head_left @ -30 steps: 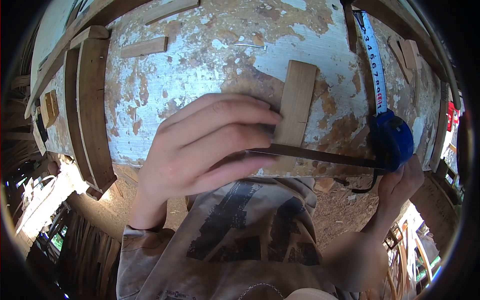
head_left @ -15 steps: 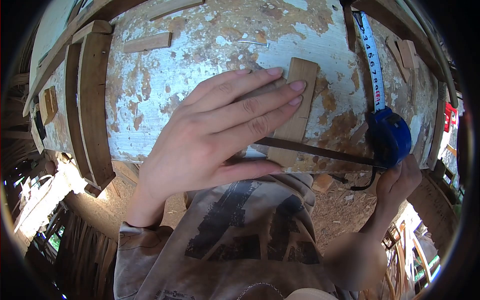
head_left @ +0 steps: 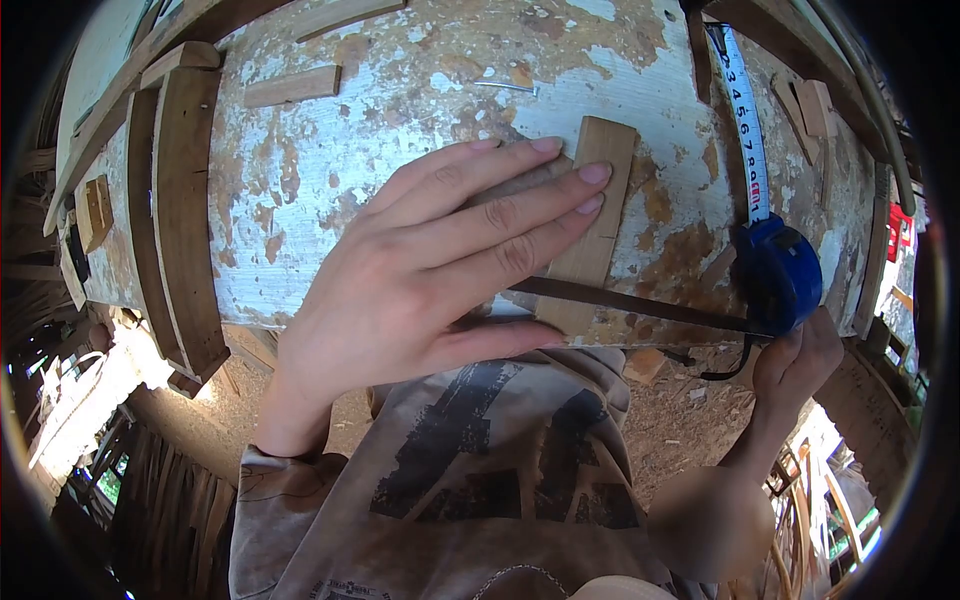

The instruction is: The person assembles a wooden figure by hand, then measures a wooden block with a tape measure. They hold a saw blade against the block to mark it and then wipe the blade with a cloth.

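Observation:
My left hand lies palm down across a short flat wooden strip, fingers over it and thumb near its closer end, holding it against the bench. A thin line crosses the wood just past my fingertips. A dark, narrow blade-like strip lies across the wood, its left end under my hand. At its right end, my right hand is closed around it; the grip is partly hidden behind a blue tape measure. That tape rests on the bench with its white blade pulled out.
The workbench has flaking white paint. Small wooden pieces lie at the back left, and others at the right. A thin metal pin lies near the back. Wooden rails border the left side.

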{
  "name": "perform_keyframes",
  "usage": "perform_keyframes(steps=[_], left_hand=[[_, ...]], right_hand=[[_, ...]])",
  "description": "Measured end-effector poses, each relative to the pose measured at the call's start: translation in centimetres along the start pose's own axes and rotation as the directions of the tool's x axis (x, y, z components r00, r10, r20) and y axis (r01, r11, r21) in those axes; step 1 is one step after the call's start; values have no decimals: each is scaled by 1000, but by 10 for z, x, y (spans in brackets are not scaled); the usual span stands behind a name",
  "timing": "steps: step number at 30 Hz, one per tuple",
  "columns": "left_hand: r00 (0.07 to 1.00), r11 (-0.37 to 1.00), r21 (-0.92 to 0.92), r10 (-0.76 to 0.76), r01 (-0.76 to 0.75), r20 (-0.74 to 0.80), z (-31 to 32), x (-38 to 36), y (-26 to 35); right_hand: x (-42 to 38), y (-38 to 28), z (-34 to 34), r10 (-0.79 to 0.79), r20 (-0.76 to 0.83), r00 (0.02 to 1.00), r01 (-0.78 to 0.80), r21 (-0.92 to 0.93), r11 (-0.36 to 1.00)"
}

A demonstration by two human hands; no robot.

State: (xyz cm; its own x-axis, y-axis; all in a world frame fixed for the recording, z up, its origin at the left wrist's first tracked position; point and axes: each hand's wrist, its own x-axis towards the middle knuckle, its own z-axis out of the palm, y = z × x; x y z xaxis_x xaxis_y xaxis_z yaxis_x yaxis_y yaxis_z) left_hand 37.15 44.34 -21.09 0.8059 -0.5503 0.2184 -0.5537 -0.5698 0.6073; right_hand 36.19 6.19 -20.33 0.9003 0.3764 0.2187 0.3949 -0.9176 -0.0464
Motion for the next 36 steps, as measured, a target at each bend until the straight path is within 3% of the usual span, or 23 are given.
perform_keyframes(steps=[36], left_hand=[[1000, 1000, -8, -5, 5, -3, -2, 2, 0]], right_hand=[[-8, 12, 0, 41, 24, 999, -43, 53, 998]])
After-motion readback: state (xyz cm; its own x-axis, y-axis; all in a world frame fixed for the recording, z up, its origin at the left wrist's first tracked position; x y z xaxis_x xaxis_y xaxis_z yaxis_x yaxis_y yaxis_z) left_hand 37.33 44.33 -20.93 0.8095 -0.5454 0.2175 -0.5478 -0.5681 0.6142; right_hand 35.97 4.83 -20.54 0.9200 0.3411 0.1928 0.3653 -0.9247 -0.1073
